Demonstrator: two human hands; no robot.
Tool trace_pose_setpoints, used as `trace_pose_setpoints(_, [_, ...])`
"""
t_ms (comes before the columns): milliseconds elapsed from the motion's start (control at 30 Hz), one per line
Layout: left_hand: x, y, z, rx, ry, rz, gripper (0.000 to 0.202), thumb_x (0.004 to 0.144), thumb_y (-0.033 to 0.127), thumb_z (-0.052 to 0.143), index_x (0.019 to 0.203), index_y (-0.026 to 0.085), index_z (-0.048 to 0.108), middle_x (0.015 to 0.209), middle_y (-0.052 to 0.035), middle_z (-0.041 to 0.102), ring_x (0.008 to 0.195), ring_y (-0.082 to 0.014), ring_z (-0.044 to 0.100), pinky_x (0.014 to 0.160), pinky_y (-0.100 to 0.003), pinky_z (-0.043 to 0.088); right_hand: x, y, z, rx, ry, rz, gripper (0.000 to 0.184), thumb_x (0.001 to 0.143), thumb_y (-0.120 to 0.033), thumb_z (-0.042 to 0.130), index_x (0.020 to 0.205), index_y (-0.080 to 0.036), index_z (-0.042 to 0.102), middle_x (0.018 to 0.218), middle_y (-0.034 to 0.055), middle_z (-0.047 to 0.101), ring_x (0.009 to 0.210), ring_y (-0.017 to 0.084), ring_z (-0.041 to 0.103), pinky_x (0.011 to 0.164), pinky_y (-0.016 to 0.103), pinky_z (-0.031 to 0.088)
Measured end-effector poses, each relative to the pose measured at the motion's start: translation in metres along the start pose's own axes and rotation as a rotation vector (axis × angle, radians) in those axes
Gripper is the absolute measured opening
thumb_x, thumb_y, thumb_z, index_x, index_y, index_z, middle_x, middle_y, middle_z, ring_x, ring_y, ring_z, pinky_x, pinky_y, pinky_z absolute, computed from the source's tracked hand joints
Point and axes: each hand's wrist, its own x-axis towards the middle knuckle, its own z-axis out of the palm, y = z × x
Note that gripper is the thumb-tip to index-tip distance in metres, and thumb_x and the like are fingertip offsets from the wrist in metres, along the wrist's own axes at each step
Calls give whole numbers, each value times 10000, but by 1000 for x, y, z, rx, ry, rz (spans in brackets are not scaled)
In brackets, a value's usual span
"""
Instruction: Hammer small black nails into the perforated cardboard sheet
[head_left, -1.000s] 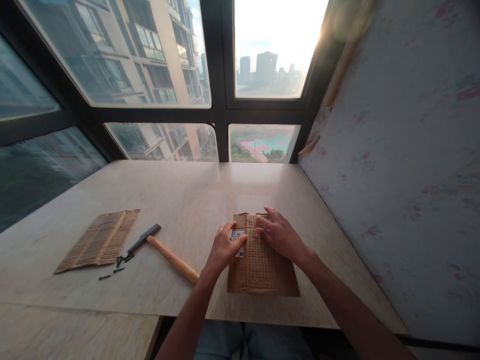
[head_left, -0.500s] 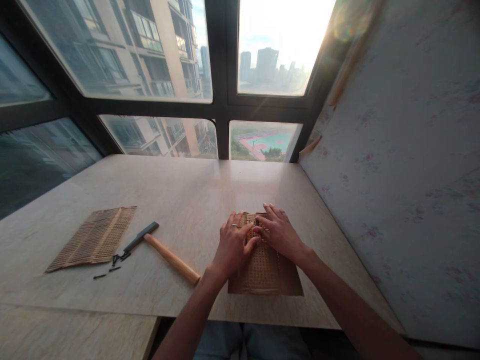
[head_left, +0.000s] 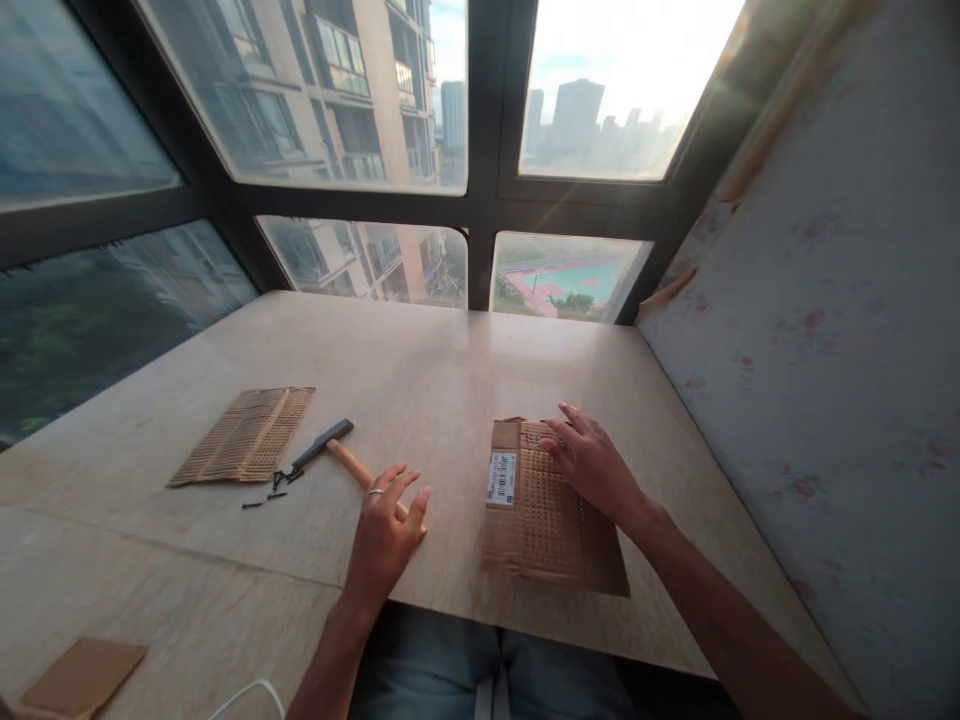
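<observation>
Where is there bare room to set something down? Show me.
Widest: the tabletop from the window frame down to the hammer and the labelled cardboard. Narrower: between the left hand and that cardboard. Crowded: by the hammer's head, where nails and a cardboard sheet lie close.

Daylight enters through the window (head_left: 600, 70) past the tabletop's (head_left: 420, 365) far edge; its upper right pane burns to white, flare streaking the frame (head_left: 484, 130) beside it. Haze washes out the towers (head_left: 577, 115). A pale sheen lies along the far edge. Backlit, the left hand (head_left: 384, 540) and right hand (head_left: 592, 462) look dim, as does the wall (head_left: 847, 400) along the right edge. Wide-angle stretch slants lines outward; the outer corners are soft.
</observation>
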Motion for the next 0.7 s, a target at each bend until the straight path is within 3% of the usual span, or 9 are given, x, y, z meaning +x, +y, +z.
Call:
trace_pose_setpoints(133, [-8,-13,-14,-29,7,-90,320,840,453,577,994,209,715,1139,-113,708,1097,-286,659,997,-472,517,-3,0,2,30,-17,-14,329,969,-253,478,1204,-125,670,1383,223,552,1299,325,486,1073,529,400])
trace_pose_setpoints(333, [-15,1,-13,-109,-95,-40,310,842,443,584,1014,218,708,1119,-89,728,1080,-260,672,988,-426,529,-4,0,0,2,-25,-7,347,967,-262,489,1236,-107,646,1386,225,549,1308,327,478,1089,525,388])
trace_pose_setpoints(467, [-20,3,-22,-104,-89,-21,300,854,436,582,1025,222,704,1128,-80,726,1085,-249,668,987,-411,528,-11,-6,-13,37,4,-8,364,974,-308,482,1222,-98,645,1395,235,535,1319,335,466,1100,532,381])
trace_pose_setpoints(567, [-24,-7,-37,-69,-30,-76,307,866,441,562,1025,218,700,1101,-81,729,1031,-244,682,923,-396,555,-25,-30,-27,136,51,-6,369,991,-376,450,1255,-182,619,1445,175,501,1364,320,425,1106,560,379])
trace_pose_setpoints(700, [-32,-34,-61,60,102,-219,307,866,422,533,992,196,699,1037,-101,738,910,-251,692,816,-392,570,-50,-94,-36,343,57,-72,333,989,-359,453,1272,-255,594,1490,112,467,1370,292,433,1084,523,437])
